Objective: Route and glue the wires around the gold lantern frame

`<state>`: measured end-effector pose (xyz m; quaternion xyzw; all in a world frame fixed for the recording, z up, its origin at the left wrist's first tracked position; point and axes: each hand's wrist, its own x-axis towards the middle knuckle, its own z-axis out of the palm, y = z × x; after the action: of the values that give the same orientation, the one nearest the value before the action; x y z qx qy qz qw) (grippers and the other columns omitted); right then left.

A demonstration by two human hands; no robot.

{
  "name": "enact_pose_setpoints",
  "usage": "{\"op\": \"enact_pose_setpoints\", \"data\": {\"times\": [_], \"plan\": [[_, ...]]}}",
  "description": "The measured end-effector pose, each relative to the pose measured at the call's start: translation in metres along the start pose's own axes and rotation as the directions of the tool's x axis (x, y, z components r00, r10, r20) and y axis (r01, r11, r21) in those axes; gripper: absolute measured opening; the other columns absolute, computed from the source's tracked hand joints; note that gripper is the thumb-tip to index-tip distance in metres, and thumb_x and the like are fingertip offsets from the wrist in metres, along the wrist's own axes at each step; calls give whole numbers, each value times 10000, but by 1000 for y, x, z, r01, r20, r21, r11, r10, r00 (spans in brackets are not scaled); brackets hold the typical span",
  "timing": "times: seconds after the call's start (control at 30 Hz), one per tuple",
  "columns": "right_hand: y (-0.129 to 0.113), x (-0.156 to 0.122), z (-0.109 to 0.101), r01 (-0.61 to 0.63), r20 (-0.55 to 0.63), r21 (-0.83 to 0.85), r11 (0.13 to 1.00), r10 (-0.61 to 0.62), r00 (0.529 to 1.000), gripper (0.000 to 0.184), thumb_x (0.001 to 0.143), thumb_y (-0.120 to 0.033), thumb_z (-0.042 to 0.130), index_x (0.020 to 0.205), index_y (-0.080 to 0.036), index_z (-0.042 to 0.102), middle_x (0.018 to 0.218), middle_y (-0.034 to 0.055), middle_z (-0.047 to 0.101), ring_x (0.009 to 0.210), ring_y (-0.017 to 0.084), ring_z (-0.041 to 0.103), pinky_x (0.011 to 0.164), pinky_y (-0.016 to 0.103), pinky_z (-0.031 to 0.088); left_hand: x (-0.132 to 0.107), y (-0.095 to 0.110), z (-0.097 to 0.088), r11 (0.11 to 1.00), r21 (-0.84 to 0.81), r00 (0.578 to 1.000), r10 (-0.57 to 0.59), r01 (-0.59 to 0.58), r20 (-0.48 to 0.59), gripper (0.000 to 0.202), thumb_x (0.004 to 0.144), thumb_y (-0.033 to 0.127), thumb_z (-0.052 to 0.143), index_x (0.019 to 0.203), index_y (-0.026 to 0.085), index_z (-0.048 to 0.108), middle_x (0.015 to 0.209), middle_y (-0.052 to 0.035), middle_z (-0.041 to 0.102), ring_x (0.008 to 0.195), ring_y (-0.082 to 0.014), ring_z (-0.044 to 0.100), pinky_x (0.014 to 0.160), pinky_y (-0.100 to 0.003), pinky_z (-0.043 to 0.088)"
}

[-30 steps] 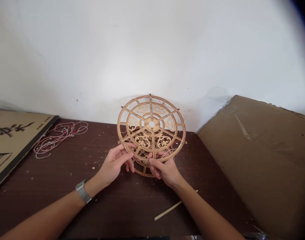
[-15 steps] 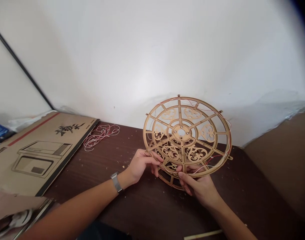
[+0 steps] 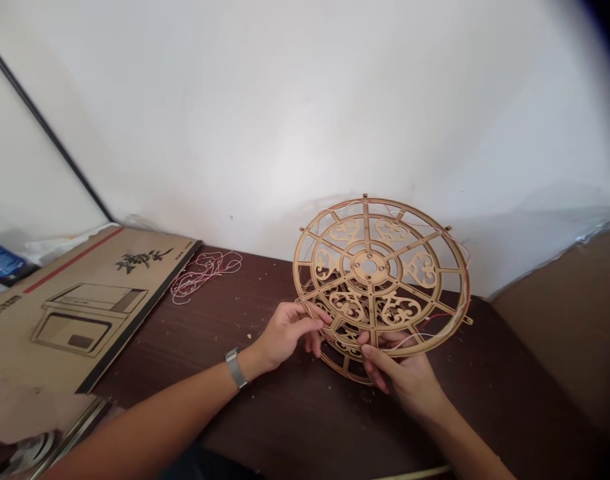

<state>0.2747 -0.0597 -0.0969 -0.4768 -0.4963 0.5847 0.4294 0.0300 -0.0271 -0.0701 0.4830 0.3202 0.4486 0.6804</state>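
Note:
A round laser-cut wooden frame (image 3: 382, 273) with spokes and scroll patterns stands tilted on the dark brown table (image 3: 295, 413), a second smaller ring below it. Thin red and white wires run along its rim. My left hand (image 3: 285, 333) pinches the frame's lower left rim with thumb and fingers. My right hand (image 3: 402, 373) grips the lower front rim from beneath, fingers curled round the wood.
A flat cardboard box (image 3: 79, 307) with printed characters lies at the left. A loose bundle of red and white wire (image 3: 202, 272) lies beside it. Brown cardboard (image 3: 569, 333) leans at the right. A thin wooden stick (image 3: 415, 473) lies at the bottom edge. White wall behind.
The view has swung left, so the frame now sits right of centre and the left box shows more. Both hands keep the same hold on the wooden frame.

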Motion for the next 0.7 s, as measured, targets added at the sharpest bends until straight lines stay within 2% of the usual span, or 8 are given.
{"op": "enact_pose_setpoints", "data": {"times": [0.17,0.27,0.53,0.7], "plan": [[-5,1,2,13,15,9,1000,-13,1000,719,788,-741,887,1039,-115,637,606,-2,569,390,55,444,382,153,342,3,2,-2,1000,-4,1000,-8,8,-7,211,823,290,786,904,101,829,552,-50,674,475,-177,658,504,-256,422],[-13,2,6,10,63,37,999,-12,998,717,774,-732,894,1017,-113,626,604,-7,572,391,55,449,375,146,330,4,4,-3,1000,-2,1000,2,-2,-16,200,803,281,784,887,104,824,572,-55,688,465,-173,643,509,-263,439],[-25,11,12,46,114,75,996,-54,992,705,775,-722,881,1029,-105,654,629,-16,593,417,47,470,384,140,352,7,7,-7,992,78,995,95,-97,21,326,882,400,880,998,119,761,572,-17,664,496,-153,620,523,-249,502],[-26,11,11,59,133,92,994,-71,989,667,806,-687,874,1059,-109,658,641,-23,593,432,40,468,397,139,354,8,8,-7,982,138,992,124,-127,25,353,893,423,887,979,114,738,619,-26,681,501,-148,632,517,-248,516]]}}
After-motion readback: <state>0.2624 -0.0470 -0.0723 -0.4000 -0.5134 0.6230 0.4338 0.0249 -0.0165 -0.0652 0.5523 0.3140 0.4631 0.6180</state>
